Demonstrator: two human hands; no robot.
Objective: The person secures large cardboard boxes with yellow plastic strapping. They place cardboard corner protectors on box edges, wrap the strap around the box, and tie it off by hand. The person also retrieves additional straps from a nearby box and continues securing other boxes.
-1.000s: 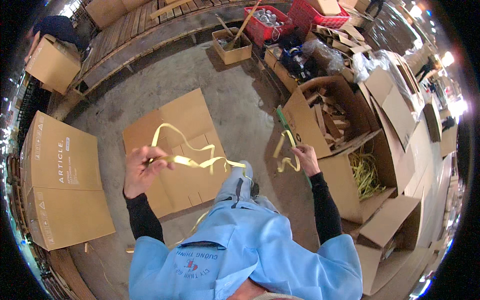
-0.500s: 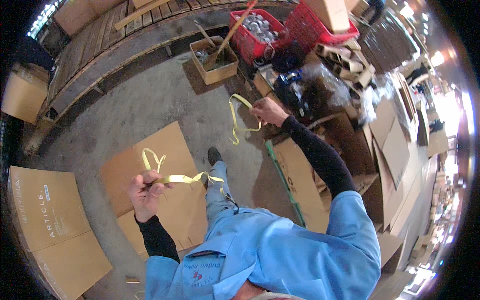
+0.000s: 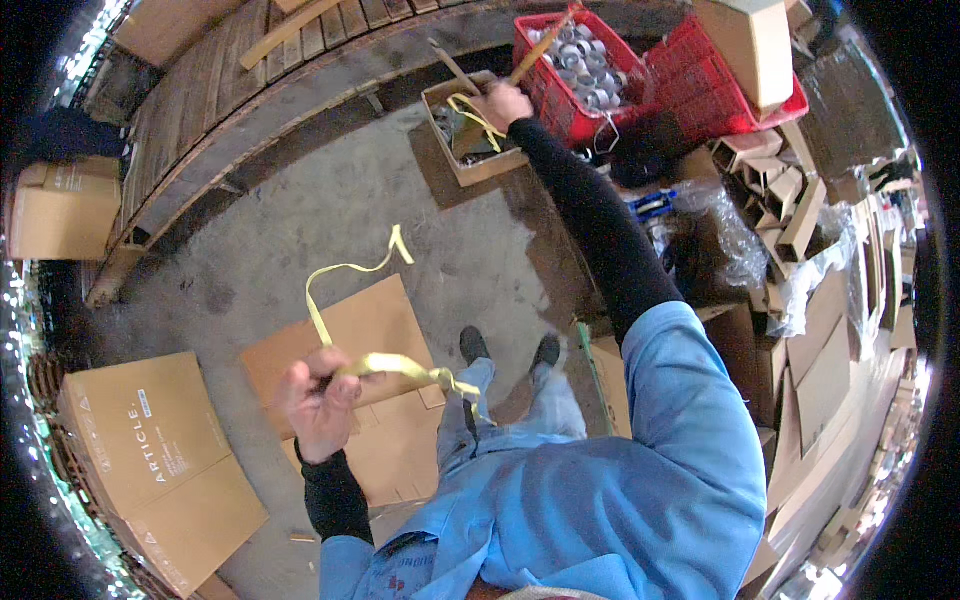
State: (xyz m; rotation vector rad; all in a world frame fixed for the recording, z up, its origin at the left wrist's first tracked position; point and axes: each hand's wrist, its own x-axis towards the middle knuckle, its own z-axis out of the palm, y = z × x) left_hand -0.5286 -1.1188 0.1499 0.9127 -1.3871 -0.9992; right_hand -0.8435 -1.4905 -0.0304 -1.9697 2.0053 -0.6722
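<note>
My left hand [image 3: 322, 400], at the lower left, is closed on a yellow strap [image 3: 390, 365]. One end of the strap curls away toward the far side above the floor, and a knotted end hangs in front of my legs. My right arm stretches far forward. My right hand [image 3: 508, 104] is over an open cardboard box [image 3: 490, 168], close to a wooden handle [image 3: 532, 57] that sticks up there. A second yellow strap [image 3: 478, 115] lies against that hand's left side, over the box opening. My right fingers are turned away, so their grip on it is hidden.
Red plastic crates [image 3: 690, 85], one full of metallic rings [image 3: 590, 70], stand beyond the box. Cardboard tubes and plastic wrap lie at the right. A flattened cardboard sheet [image 3: 395, 440] is on the floor, a large carton [image 3: 165, 455] at the left, a slatted wooden platform [image 3: 215, 90] behind.
My right hand has moved forward with its strap to the open box. My left hand keeps its strap and has shifted slightly right and down. Both my feet show now.
</note>
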